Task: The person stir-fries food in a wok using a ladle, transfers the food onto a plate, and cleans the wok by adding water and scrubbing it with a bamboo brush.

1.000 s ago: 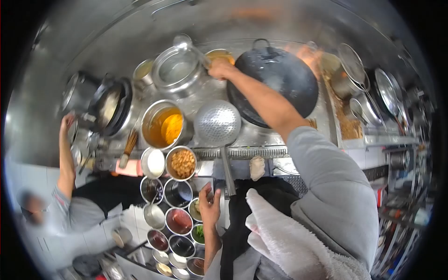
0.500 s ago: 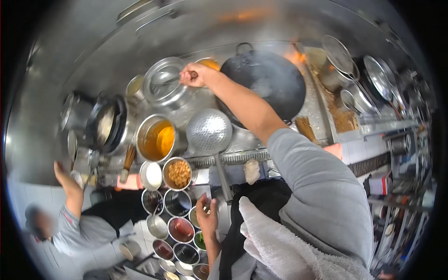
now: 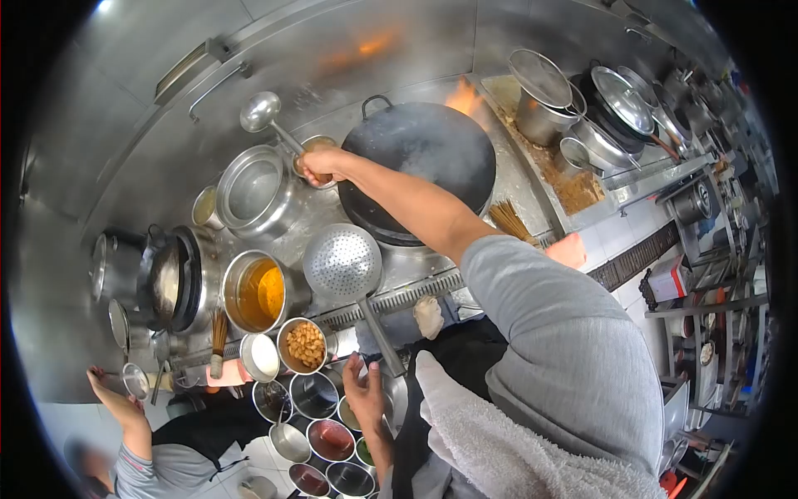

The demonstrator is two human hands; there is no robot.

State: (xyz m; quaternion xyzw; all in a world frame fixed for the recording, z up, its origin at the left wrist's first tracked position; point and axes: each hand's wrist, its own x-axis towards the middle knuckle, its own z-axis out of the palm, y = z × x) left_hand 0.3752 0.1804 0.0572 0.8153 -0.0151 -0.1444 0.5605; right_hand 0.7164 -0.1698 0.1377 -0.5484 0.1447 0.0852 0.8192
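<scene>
A steel ladle [image 3: 260,111] is gripped by its handle in my right hand [image 3: 322,162]. Its bowl is raised in front of the back wall, above the level of a steel pot of water [image 3: 253,190]. My right forearm passes over a large black wok [image 3: 432,137], which is smoking, with flame at its back edge. My left hand [image 3: 364,389] is low, fingers apart and holding nothing I can see, near the small steel containers. Between the hands lies a perforated skimmer [image 3: 342,263], its handle towards me.
A pot of orange liquid [image 3: 254,291], a container of browned cubes [image 3: 302,345] and a white-filled one [image 3: 260,357] stand at left. Another person's hand [image 3: 112,389] shows at far left. Bamboo brushes [image 3: 511,220] lie right of the wok; pots and strainers [image 3: 544,116] stand beyond.
My right hand has lifted the ladle out of the pot of water and up towards the back wall. The whole view has shifted and turned slightly. My left hand stays low and open.
</scene>
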